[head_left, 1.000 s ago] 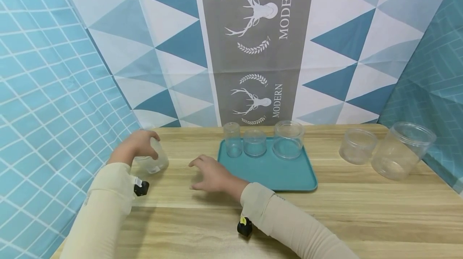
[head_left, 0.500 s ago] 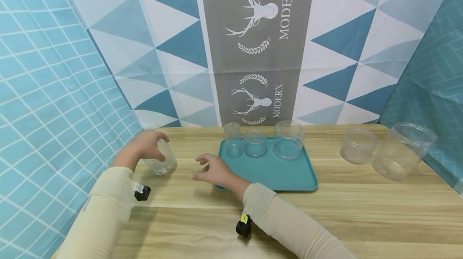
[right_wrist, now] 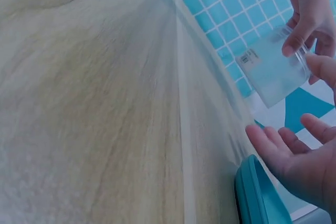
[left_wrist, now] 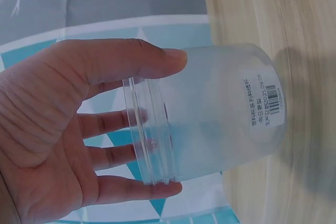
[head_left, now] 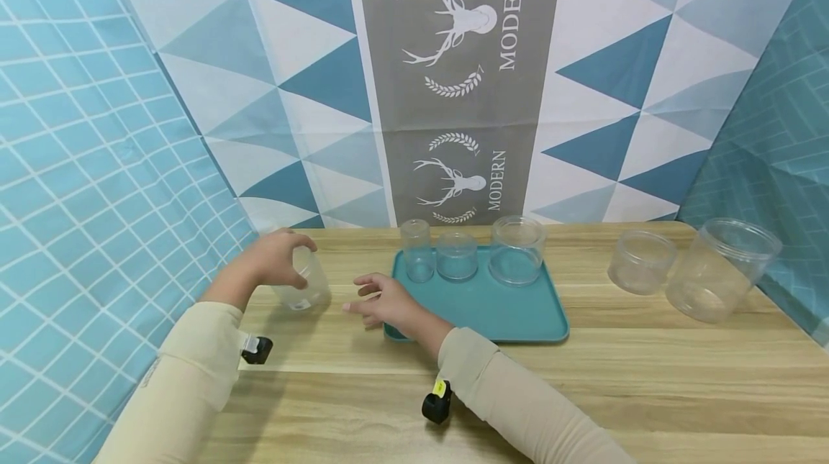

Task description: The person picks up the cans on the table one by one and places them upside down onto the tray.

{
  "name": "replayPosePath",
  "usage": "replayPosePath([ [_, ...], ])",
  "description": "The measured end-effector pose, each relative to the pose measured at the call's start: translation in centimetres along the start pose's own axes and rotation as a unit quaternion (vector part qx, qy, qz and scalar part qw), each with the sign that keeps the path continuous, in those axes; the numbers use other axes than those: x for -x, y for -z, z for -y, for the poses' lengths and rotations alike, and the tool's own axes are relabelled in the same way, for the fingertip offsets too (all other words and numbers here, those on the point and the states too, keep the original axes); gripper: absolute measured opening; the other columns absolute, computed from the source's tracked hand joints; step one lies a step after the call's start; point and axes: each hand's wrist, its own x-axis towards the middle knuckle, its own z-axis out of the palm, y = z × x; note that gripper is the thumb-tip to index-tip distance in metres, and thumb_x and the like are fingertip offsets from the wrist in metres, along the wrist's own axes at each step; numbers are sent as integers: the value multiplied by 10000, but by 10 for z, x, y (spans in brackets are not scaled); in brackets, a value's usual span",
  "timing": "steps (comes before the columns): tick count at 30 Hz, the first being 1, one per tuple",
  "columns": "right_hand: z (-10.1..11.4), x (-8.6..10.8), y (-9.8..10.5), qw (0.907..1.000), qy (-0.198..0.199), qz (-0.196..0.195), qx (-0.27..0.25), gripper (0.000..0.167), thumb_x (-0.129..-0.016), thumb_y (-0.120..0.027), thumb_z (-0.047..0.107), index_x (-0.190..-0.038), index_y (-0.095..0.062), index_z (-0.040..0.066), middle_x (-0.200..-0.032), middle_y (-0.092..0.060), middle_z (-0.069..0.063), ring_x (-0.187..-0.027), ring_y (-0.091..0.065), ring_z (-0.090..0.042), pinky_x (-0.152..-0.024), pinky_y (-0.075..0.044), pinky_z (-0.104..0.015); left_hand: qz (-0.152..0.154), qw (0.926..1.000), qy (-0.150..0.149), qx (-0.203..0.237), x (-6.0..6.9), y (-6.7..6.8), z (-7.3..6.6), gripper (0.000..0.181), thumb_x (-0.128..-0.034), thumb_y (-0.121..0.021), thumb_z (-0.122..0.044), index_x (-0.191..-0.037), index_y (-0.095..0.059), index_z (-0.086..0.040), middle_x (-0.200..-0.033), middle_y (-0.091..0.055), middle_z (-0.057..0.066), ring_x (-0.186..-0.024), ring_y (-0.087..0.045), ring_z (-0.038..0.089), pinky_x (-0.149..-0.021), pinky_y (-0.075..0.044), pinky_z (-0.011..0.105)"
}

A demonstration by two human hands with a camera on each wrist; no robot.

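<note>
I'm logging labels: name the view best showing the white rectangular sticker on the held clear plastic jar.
Left wrist: the white rectangular sticker is largest there, its barcode distinct. The right wrist view shows it small; the head view, a tiny patch.

left hand [left_wrist: 58, 124] | grips translucent jar [left_wrist: 210, 114] | white barcode label [left_wrist: 264, 98] on it | wood tabletop [left_wrist: 310, 19]

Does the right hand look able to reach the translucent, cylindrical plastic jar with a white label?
Probably yes: the right hand is free and nothing stands between, though the left hand holds the jar.
</note>
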Motion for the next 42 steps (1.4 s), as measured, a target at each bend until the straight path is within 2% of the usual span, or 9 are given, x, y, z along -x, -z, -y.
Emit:
replayPosePath([
  [2,0,0,1,9982,-113,94,-587,593,-875,-743,173,-1391,-483,40,-1316,-488,-221,-1070,-613,-346,-801,-570,-426,-57,10000,-65,14,0,1,-4,614,-644,-866,-208,-1199,-654,-53,-1245,-565,255,-1057,-570,422,-816,-508,557],
  [5,3,2,3,9905,-233,232,-1336,614,-906,-698,147,-1431,-411,9,-1333,-468,-242,-1185,-537,-414,-842,-553,-463,-133,9998,-163,47,1,2,-10,610,-636,-868,-199,-1190,-659,-57,-1248,-556,258,-1040,-574,418,-791,-518,545],
  [12,5,8,5,9744,-325,330,-2200,621,-939,-651,184,-1459,-350,27,-1388,-453,-223,-1301,-415,-459,-887,-520,-522,-208,9991,-343,106,4,8,-21,602,-631,-868,-191,-1182,-660,-67,-1205,-564,238,-971,-587,374,-730,-531,502],
  [19,1,8,1,9630,-244,425,-2649,666,-983,-570,280,-1489,-247,-11,-1479,-284,-331,-1309,-367,-517,-891,-502,-562,-289,9974,-633,187,7,12,-26,591,-641,-866,-215,-1181,-662,-84,-1169,-580,209,-949,-580,341,-722,-521,487],
  [22,1,9,0,9554,-301,459,-2902,661,-1007,-501,334,-1508,-217,9,-1498,-248,-330,-1332,-330,-520,-913,-475,-591,-319,9964,-757,227,7,14,-31,590,-640,-859,-219,-1182,-660,-97,-1142,-582,195,-908,-583,319,-700,-522,475],
  [29,0,11,-1,9417,-250,566,-3306,689,-1013,-432,452,-1517,-205,39,-1462,-316,-297,-1342,-324,-508,-928,-431,-645,-338,9947,-947,190,7,21,-47,601,-637,-861,-221,-1193,-660,-114,-1073,-594,115,-883,-587,272,-724,-523,468],
  [36,-2,13,-1,9266,0,676,-3698,721,-1005,-419,495,-1518,-163,57,-1436,-364,-257,-1311,-408,-444,-973,-425,-601,-281,9938,-1054,222,9,28,-61,588,-647,-861,-216,-1193,-664,-119,-1153,-594,126,-978,-583,298,-764,-527,483],
  [42,-3,15,-2,9188,139,835,-3855,698,-1009,-387,515,-1511,-184,74,-1434,-373,-223,-1280,-443,-406,-985,-405,-615,-309,9919,-1213,203,10,29,-69,589,-643,-860,-210,-1192,-666,-120,-1186,-598,133,-1009,-588,308,-774,-528,490],
])
